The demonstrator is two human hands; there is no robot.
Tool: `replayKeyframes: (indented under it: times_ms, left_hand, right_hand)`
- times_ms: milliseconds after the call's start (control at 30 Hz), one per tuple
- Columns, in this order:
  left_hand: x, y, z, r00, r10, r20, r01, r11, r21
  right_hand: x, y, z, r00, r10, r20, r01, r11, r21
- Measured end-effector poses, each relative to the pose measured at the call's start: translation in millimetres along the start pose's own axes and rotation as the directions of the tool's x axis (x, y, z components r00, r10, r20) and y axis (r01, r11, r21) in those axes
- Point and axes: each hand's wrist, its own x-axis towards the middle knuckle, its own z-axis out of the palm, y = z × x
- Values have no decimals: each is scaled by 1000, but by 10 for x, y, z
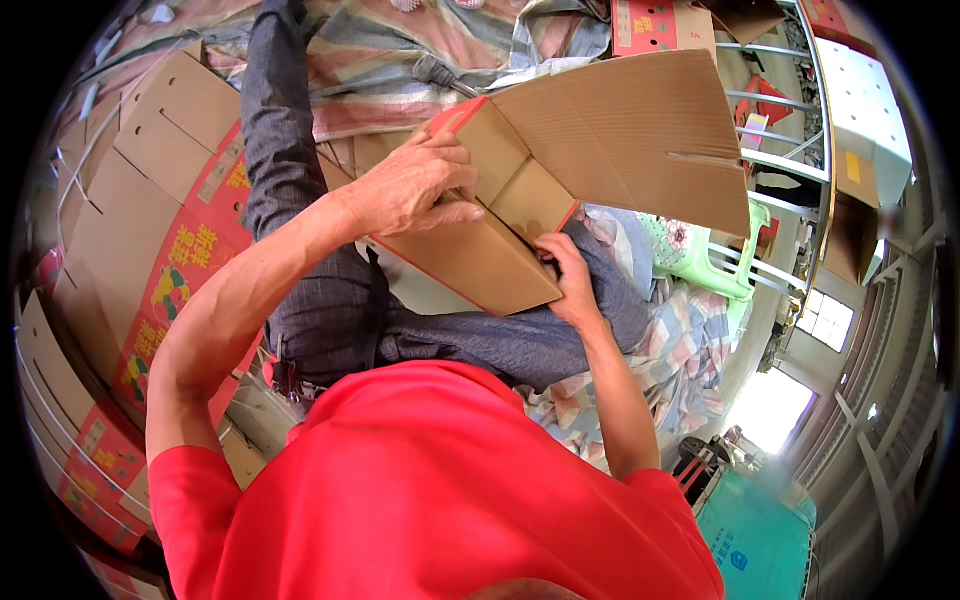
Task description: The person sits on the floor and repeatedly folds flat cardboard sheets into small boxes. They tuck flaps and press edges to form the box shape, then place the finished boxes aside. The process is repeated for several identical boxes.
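Shirt [420, 490] nearest. I note box [470, 262] beyond, its front panel slanting from left hand [420, 190], curled over its edge, down to right hand [570, 280], clamped on its right corner.

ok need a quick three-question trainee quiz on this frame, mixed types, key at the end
1. Short answer: which hand grips the edge of the cardboard box at its lower right in the picture?
2. True or false: the large flap is folded down, closing the box.
3. Multiple choice: what colour is the plastic stool beyond the right knee?
a) black
b) light green
c) orange

Key:
1. The right hand; the left hand is at the upper left side.
2. False; it stands out to the right and the inside shows.
3. b
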Motion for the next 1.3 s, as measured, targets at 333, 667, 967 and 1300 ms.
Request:
replayKeyframes:
  times_ms: [333,667,967,1300]
  left_hand:
    - [9,-282,369,951,-238,-197,253,966,55]
    - [13,-853,850,855,-455,-250,349,861,-370]
    - [-395,-593,579,643,-563,-520,418,826,-378]
    - [-564,-549,682,615,-635,-467,445,769,-460]
  right_hand:
    - [-58,-275,517,823,501,-266,-251,743,621]
    - [257,566,851,692,697,-188,-402,588,702]
    - [1180,-51,572,827,538,-161,-397,764,508]
    - [776,173,743,890,451,-58,-319,709,629]
